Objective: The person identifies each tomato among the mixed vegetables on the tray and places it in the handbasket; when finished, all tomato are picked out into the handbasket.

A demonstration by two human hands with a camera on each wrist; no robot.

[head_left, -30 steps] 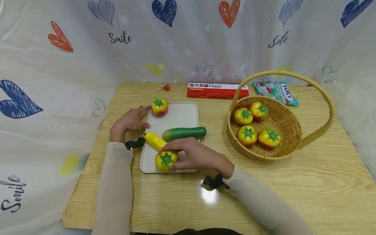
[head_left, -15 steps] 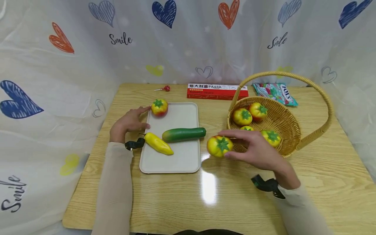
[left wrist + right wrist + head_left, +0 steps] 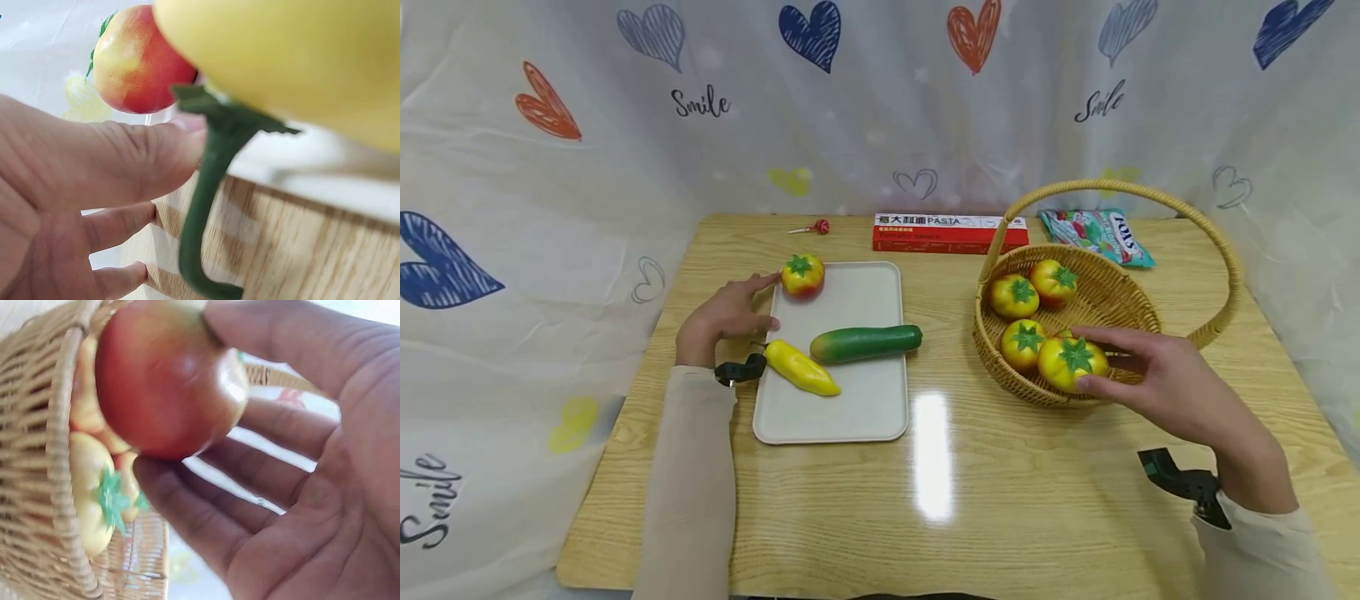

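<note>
My right hand (image 3: 1180, 392) pinches a yellow-red tomato (image 3: 1073, 364) between thumb and fingers over the near side of the wicker basket (image 3: 1116, 304). In the right wrist view this tomato (image 3: 169, 381) shows its red underside beside the basket rim. Several similar tomatoes (image 3: 1015, 297) lie inside the basket. My left hand (image 3: 726, 318) stays at the left edge of the white tray (image 3: 865, 412), its forefinger against another tomato (image 3: 803, 282) at the tray's far left corner and its thumb at the rim. A yellow pepper (image 3: 802, 368) and a green zucchini (image 3: 867, 342) lie on the tray.
Along the back of the table are a lollipop (image 3: 818, 227), a red pasta box (image 3: 950, 235) and a teal candy bag (image 3: 1099, 237). The tall basket handle (image 3: 1232, 275) arches over the basket's right side. A patterned curtain (image 3: 850, 125) hangs behind.
My right hand has carried the tomato from the tray's near side rightward to over the basket. The left hand keeps its place at the tray.
</note>
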